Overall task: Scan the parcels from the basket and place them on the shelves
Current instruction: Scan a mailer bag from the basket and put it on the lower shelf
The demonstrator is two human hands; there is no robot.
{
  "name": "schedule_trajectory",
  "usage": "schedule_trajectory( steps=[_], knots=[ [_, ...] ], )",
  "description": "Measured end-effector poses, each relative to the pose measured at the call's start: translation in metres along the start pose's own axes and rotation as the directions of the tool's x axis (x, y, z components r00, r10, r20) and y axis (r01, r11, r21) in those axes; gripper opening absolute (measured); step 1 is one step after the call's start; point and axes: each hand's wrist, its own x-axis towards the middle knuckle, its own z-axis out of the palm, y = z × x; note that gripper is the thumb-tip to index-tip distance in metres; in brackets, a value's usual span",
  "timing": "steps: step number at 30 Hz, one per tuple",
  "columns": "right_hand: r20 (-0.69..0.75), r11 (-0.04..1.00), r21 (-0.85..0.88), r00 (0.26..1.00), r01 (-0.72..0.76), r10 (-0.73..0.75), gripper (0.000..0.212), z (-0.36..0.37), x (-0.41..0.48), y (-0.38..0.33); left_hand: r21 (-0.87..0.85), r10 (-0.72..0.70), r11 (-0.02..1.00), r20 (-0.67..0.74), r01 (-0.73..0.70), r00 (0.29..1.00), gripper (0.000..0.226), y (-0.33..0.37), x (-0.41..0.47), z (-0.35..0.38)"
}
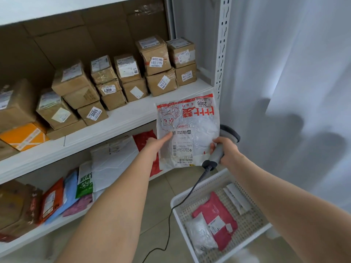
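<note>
Left hand (158, 144) holds a white plastic mailer parcel (190, 128) by its lower left edge: thumb lies on the front near the shipping label, fingers are hidden behind. The left forearm reaches straight forward from the bottom of view.

Right hand (227, 149) is wrapped around the grey handle of a barcode scanner (218, 154), with the forearm coming in from the lower right. The scanner head sits up behind the parcel's right edge. The right fingertips are just beside the parcel's lower right edge; contact can't be told. A black cable (182, 204) hangs from the scanner base down toward the floor.

The parcel is in the air, upright, with its face to the camera and red print and a "2005" sticker at the top. It sits in front of the right end of the middle shelf (114, 120), not resting on it.

The white basket (191, 195) is at lower right, below the right arm. It holds a pink mailer (218, 209), a silver-grey bag (199, 232) partly on top of it, and a white folded item (237, 198) by the far wall.

The middle shelf carries stacked cardboard boxes (155, 54) with number stickers and an orange box (22, 135) at the left. The lower shelf holds soft mailers leaning together: a white one (114, 158), a red one (144, 139), a green-white one (85, 184), a blue one (71, 186) and an orange one (51, 200).
</note>
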Motion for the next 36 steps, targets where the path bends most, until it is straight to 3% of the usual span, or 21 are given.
schedule_trajectory(
  steps=[2,6,10,12,17,20,25,36],
  knots=[
    [0.006,0.999,0.033,1.000,-0.019,0.019,0.006,-0.002,-0.001,-0.003,0.003,-0.025,1.000,0.092,0.025,0.995,0.114,-0.003,0.000,0.006],
    [-0.037,0.998,0.062,0.999,0.010,-0.007,0.005,-0.004,-0.001,-0.007,-0.090,0.006,0.996,0.114,0.005,0.993,0.117,-0.005,0.019,0.008],
    [-0.108,0.996,0.062,0.993,0.062,-0.055,0.003,-0.009,-0.002,-0.013,-0.141,0.018,0.990,0.274,0.022,0.961,0.063,0.011,-0.003,0.011],
    [-0.129,0.996,0.039,0.989,0.078,-0.072,0.004,-0.011,-0.004,-0.017,-0.129,0.034,0.992,0.293,0.004,0.955,0.048,0.016,-0.007,0.017],
    [-0.120,0.985,-0.028,0.978,0.169,-0.172,0.013,-0.014,-0.009,-0.027,-0.087,0.173,0.982,0.034,-0.169,0.984,0.050,0.024,0.002,0.031],
    [-0.060,0.953,-0.176,0.963,0.248,-0.262,0.011,-0.016,-0.012,-0.026,-0.068,0.194,0.978,-0.065,-0.198,0.979,0.042,0.024,0.007,0.038],
    [0.210,0.844,-0.451,0.954,0.290,-0.216,0.005,-0.016,-0.024,-0.014,-0.128,0.142,0.980,-0.078,-0.151,0.987,0.033,0.019,0.016,0.044],
    [0.233,0.835,-0.454,0.946,0.311,-0.225,0.006,-0.018,-0.029,-0.004,-0.209,0.180,0.956,-0.137,-0.206,0.974,0.032,0.019,0.027,0.042]
  ],
)
